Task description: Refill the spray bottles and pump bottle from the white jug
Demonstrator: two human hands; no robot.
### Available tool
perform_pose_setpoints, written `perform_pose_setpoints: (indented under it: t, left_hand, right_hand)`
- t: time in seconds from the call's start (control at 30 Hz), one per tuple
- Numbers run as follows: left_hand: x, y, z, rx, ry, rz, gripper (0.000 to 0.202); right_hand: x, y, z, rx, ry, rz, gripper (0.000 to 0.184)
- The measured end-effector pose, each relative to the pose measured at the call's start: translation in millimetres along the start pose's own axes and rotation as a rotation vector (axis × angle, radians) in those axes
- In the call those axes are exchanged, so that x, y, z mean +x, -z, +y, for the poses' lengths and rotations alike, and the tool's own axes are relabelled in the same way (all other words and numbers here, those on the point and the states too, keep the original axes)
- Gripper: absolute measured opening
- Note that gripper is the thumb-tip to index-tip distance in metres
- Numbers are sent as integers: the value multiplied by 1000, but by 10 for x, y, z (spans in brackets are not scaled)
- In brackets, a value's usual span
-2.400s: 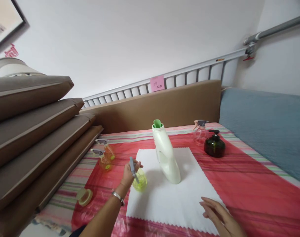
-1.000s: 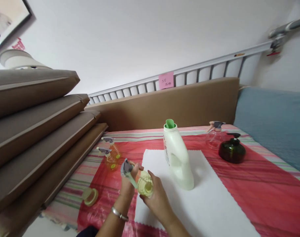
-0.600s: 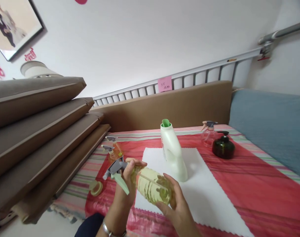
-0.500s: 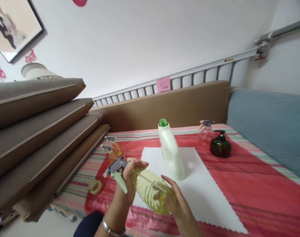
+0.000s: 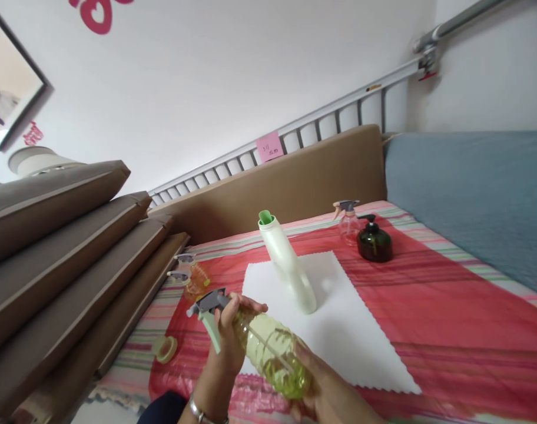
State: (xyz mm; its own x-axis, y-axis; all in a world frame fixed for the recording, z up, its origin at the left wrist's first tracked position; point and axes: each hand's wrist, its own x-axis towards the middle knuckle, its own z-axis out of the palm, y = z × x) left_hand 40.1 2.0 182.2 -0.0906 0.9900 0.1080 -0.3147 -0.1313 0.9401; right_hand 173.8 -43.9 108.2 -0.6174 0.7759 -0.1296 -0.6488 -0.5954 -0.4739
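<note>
A clear spray bottle (image 5: 268, 347) with yellow-green liquid lies tilted across both hands. My left hand (image 5: 232, 333) is closed round its neck, just below the grey head with its pale green trigger. At the lower end, my right hand (image 5: 324, 386) wraps round the base; some of its fingers are hidden behind the bottle. Beyond them a pale green jug (image 5: 290, 274) with an uncapped neck and green spout stands on a white scallop-edged sheet (image 5: 352, 330). To the left of my left hand rests a pale green cap (image 5: 166, 349).
Two orange-tinted spray bottles (image 5: 193, 280) stand at the left. At the back right are a pinkish spray bottle (image 5: 348, 228) and a dark green pump bottle (image 5: 374, 242). Red cloth (image 5: 436, 306) covers the surface. Stacked brown cushions (image 5: 65, 247) rise at the left; a radiator (image 5: 325, 125) lines the wall.
My right hand's fingers have closed more fully round the bottle's base, and its lower end has dipped slightly. The view has tilted and swung right. My left hand keeps its hold.
</note>
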Motion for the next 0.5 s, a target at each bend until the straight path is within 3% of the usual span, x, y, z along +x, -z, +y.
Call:
perform_pose_setpoints:
  t: [0.13,0.23,0.27,0.33,0.43,0.5]
  left_hand:
    - [-20,-48,-14,40,6,-156,28]
    - [-21,-74,-10,46,-48,-157,31]
    - [-16,-81,-4,50,-76,-131,31]
    - [1,-91,15,66,-139,-57,31]
    - [20,-96,61,101,-193,54,33]
    - [12,-96,93,142,-173,53,34]
  right_hand:
    - [34,67,-3,184,-305,-155,75]
    - [57,65,28,190,-316,-204,78]
    - [63,57,53,185,-256,-186,75]
    - [79,41,131,164,-5,-97,70]
    - [121,57,266,31,399,63,97]
    - [145,103,314,-56,405,69,105]
